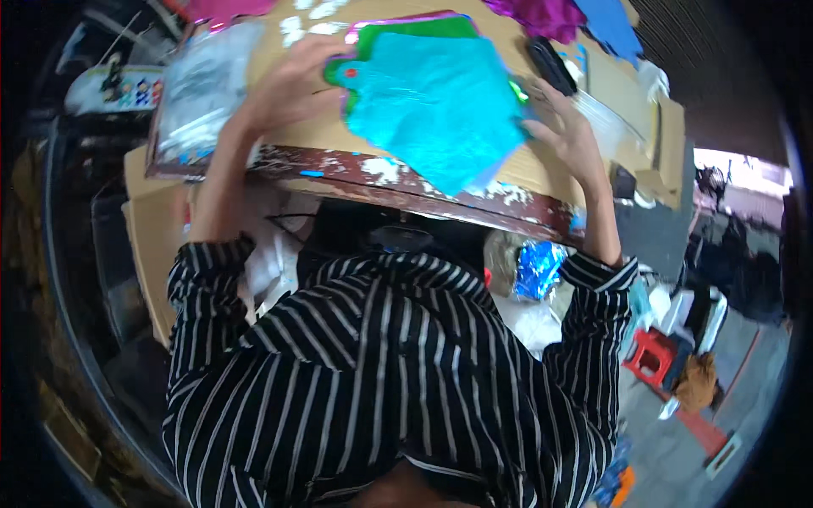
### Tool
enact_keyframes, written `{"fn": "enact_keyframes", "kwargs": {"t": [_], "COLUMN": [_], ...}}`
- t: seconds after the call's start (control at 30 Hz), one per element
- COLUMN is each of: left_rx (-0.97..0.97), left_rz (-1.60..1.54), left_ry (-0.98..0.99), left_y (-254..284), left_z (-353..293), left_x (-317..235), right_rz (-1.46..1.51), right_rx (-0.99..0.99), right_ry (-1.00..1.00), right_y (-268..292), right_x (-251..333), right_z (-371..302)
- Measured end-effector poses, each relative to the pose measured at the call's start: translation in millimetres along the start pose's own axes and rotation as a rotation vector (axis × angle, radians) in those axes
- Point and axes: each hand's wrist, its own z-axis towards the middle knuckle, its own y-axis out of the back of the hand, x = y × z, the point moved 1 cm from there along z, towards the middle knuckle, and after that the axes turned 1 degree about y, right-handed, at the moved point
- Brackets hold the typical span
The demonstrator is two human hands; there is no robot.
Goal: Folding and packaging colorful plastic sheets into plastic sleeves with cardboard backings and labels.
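Note:
A flat, glossy turquoise foil piece (432, 102) with a small round tab lies on top of a stack at the table's middle. Under it, a green foil piece (415, 31) and a thin purple edge show along the far side. My left hand (296, 85) is beside the stack's left edge, near the tab, its fingers stretched and apart. At the right edge is my right hand (563, 127), thumb and fingers spread around the border of the stack. Whether its fingertips touch the foil is blurred. Neither hand visibly grips anything.
Clear plastic bags (207, 93) lie at the table's left. A black oblong object (550, 65) and magenta foil (542, 17) are at the far right, near an open cardboard box (665, 152). The worn brown table edge (406, 186) runs before me. A red stool (650, 360) stands right.

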Motion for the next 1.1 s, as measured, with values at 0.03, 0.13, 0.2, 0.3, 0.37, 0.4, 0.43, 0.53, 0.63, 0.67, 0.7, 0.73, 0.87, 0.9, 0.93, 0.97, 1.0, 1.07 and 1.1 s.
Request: {"fn": "enact_keyframes", "kwargs": {"t": [0.03, 0.13, 0.2, 0.3, 0.37, 0.4, 0.43, 0.53, 0.63, 0.67, 0.7, 0.73, 0.87, 0.9, 0.93, 0.97, 1.0, 1.07, 1.1], "left_rx": [-0.024, -0.049, -0.052, -0.057, -0.057, -0.069, -0.081, -0.098, -0.104, -0.103, -0.102, -0.103, -0.149, -0.154, -0.140, -0.125, -0.111, -0.105, -0.096], "left_rz": [-0.010, -0.004, 0.020, 0.048, 0.061, 0.051, 0.040, 0.044, 0.055, 0.052, 0.048, 0.051, 0.124, 0.129, 0.114, 0.098, 0.083, 0.110, 0.129], "left_ry": [0.017, 0.047, 0.050, 0.003, -0.019, -0.010, -0.001, 0.043, 0.098, 0.094, 0.090, 0.088, 0.016, 0.025, 0.022, 0.015, 0.009, 0.000, -0.016], "left_y": [-3, -7, -13, -11, -14, -14, -16, -20, -22, -23, -25, -24, -24, -23, -23, -22, -22, -24, -26], "left_z": [5, 9, 14, 12, 9, 9, 9, 7, 2, 2, 1, 1, -6, -8, -8, -7, -6, -5, -4], "left_x": [-5, -11, -13, -9, -9, -10, -12, -13, -6, -3, 0, 1, 1, -1, -3, -5, -8, -2, 2], "right_rz": [-0.066, -0.165, -0.149, -0.124, -0.112, -0.109, -0.119, -0.130, -0.189, -0.194, -0.169, -0.142, -0.228, -0.278, -0.273, -0.354, -0.434, -0.507, -0.471], "right_rx": [-0.006, 0.010, 0.060, 0.073, 0.045, 0.047, 0.022, -0.022, 0.033, 0.036, 0.083, 0.128, 0.139, 0.124, 0.128, 0.135, 0.140, 0.142, 0.156], "right_ry": [0.029, 0.123, 0.080, 0.075, 0.086, 0.090, 0.108, 0.158, 0.273, 0.272, 0.233, 0.201, 0.242, 0.282, 0.293, 0.354, 0.417, 0.492, 0.493], "right_y": [7, 6, 10, 3, -3, -6, -7, -10, -7, -1, 5, 10, 10, 7, 5, 6, 6, 0, -4], "right_x": [-8, -10, -12, -15, -21, -24, -26, -28, -27, -28, -29, -28, -18, -12, -7, 1, 11, 25, 30], "right_z": [-10, -14, -18, -7, -2, -2, -3, -2, 4, 0, -4, -4, -20, -24, -25, -25, -24, -25, -27]}}
